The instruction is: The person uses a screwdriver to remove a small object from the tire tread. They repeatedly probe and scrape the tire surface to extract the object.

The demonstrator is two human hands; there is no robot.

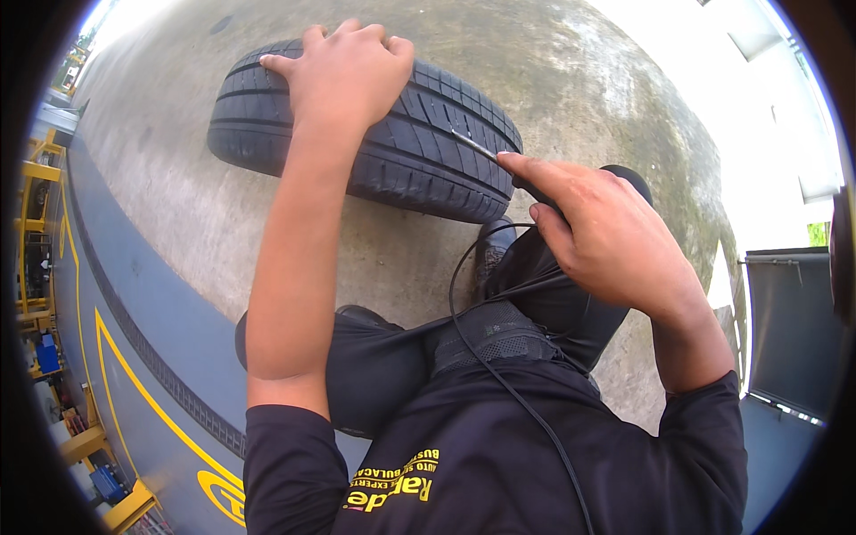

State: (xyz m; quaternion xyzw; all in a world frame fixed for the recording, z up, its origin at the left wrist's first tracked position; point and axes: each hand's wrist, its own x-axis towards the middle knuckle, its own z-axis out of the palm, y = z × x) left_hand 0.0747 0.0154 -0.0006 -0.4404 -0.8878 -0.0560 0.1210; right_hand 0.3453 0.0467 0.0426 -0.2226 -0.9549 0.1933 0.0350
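- Tyre [419,174] on concrete [571,80].
- Left hand [352,80] draped over it; gripping or not, I can't tell.
- Right hand [593,227] clasps a slim metal-shafted tool [477,147] against the tyre.

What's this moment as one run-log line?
left hand: on black rubber tyre | right hand: holding slim metal-shafted tool, tip at tyre | tyre: on grey concrete floor

The left hand [350,78] splays palm-down while the right hand [596,223] curls.

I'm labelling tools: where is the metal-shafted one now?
Upper half of the head view, right of centre: the right hand holds the tool over the tire.
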